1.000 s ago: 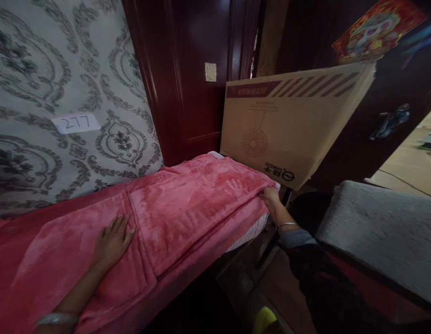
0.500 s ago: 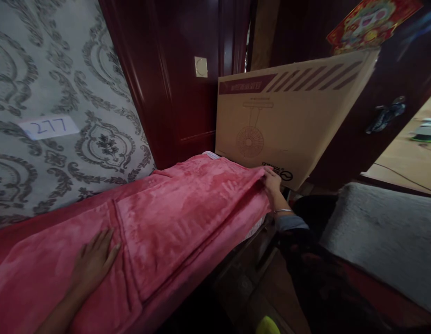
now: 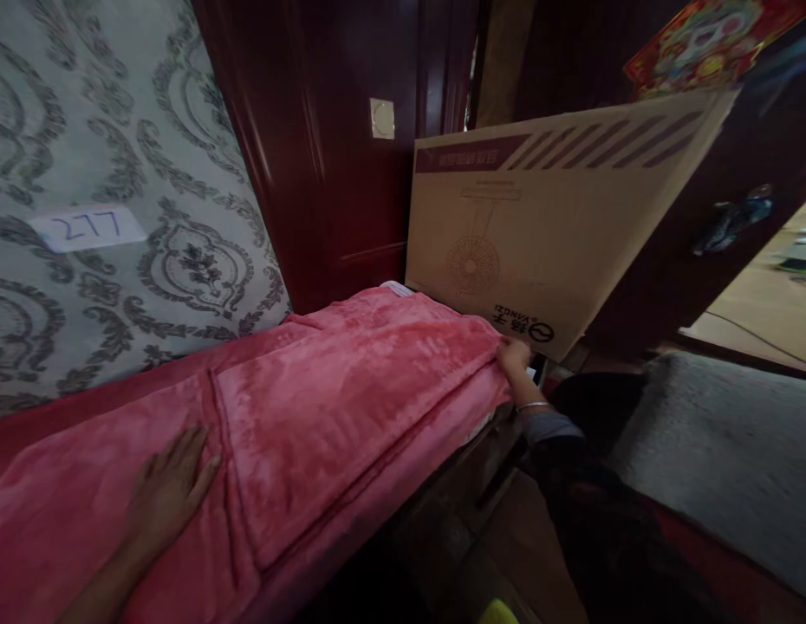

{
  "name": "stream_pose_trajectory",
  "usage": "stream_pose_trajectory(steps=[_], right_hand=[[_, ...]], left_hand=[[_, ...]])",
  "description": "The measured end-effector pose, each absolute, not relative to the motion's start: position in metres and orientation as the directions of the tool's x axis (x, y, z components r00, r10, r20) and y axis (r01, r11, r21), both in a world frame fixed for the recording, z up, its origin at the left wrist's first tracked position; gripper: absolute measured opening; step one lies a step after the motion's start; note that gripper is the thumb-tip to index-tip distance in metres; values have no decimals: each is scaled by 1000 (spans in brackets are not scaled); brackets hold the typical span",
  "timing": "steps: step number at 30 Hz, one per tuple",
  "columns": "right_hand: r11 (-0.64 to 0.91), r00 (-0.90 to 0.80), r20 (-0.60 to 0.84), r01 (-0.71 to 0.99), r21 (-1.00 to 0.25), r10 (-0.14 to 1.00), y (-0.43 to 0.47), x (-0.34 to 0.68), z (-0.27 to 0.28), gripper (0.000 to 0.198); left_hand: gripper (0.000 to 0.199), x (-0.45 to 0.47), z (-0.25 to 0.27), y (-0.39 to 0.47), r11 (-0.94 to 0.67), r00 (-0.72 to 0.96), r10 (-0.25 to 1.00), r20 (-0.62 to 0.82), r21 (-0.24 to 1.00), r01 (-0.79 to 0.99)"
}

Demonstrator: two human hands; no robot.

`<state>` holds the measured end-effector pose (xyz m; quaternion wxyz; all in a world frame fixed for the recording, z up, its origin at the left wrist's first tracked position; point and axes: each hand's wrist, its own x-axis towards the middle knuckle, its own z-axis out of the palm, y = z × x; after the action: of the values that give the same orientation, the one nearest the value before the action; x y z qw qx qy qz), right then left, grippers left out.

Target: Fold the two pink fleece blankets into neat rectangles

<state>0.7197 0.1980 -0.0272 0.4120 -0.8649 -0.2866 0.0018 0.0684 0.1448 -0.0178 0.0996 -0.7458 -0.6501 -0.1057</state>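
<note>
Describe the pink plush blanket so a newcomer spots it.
Find the large brown cardboard box with dark slanted stripes. Below and left of it in the view lies the soft pink plush blanket, folded in layers, its far edge held by the right hand. Its pink colour and layered folds set it apart from the grey fuzzy cover at right.

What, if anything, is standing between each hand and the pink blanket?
Nothing visible. The left hand lies directly on the pink blanket, and the right hand grasps its corner near the cardboard box; that box stands beyond, not between.
</note>
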Motion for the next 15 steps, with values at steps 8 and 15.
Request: stream_pose_trajectory(steps=[8, 15], right_hand=[[-139, 358, 445, 882, -451, 821, 220, 677, -10, 35], [-114, 264, 336, 907, -406, 904, 284, 654, 7, 32]], left_hand=[[78, 62, -26, 145, -149, 143, 930, 339, -10, 989], [75, 61, -29, 141, -129, 106, 926, 362, 41, 991]])
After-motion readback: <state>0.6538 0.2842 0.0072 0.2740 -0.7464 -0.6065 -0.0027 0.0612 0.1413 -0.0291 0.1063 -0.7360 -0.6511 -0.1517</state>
